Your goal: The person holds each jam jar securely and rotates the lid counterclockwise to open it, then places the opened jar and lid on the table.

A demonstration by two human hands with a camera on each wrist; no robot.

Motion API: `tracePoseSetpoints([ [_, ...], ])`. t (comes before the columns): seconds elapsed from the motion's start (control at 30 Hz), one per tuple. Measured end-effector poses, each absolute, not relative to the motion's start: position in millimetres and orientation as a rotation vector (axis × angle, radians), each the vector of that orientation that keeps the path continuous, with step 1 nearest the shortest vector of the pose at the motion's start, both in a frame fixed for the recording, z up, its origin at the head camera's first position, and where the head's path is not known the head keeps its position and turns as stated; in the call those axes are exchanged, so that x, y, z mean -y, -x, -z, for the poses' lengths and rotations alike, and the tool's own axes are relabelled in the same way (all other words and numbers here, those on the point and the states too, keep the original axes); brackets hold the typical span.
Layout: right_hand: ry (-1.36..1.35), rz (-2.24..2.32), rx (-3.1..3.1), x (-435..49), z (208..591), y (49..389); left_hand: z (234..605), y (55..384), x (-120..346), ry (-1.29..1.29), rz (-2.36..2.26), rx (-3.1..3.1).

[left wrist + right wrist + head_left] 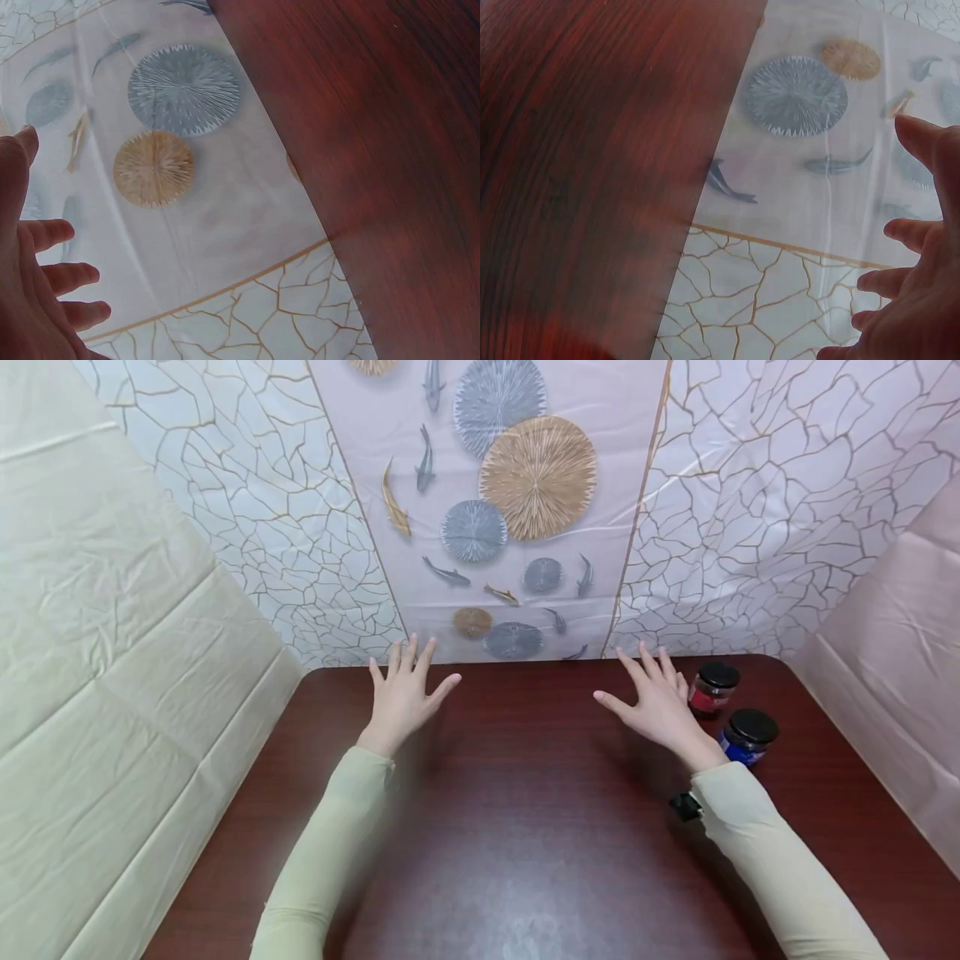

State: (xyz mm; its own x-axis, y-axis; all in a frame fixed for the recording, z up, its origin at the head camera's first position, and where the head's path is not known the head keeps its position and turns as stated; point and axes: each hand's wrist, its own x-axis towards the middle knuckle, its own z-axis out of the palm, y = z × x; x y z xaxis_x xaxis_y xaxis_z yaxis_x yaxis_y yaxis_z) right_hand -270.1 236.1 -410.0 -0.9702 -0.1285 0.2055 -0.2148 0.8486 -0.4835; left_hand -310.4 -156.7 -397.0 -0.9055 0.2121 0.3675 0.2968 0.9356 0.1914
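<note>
My left hand (401, 697) is held over the far left part of the table, fingers spread and straight, with nothing in it. Over the far right part, my right hand (660, 706) is spread in the same way and also holds nothing. Just to the right of that hand stands a jar with a black lid and red label (710, 692). A second black-lidded jar, with a blue label (746, 737), stands nearer, beside the right wrist. In the wrist views, the left fingers (71, 277) and right fingers (885, 281) appear apart from any object.
The dark red wooden table (517, 810) ends at a patterned cloth backdrop (510, 585) along its far edge. Pale cloth walls (142, 693) close in the left and right sides. A small black device (686, 807) sits at the right wrist.
</note>
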Motion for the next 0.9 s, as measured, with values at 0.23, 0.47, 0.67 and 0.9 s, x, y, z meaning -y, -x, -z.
tracePoseSetpoints([
  [0.23, -0.242, -0.763, 2.855, -252, 404, 265, 393, 307, 147, 0.418, 0.366, 2.756],
  [0.47, -0.193, -0.757, 2.851, -270, 398, 257, 392, 305, 138, 0.475, 0.372, 2.722],
  [0.67, -0.162, -0.758, 2.815, -287, 395, 248, 391, 304, 129, 0.526, 0.393, 2.677],
  [0.9, -0.133, -0.746, 2.78, -308, 391, 239, 389, 302, 117, 0.581, 0.449, 2.662],
])
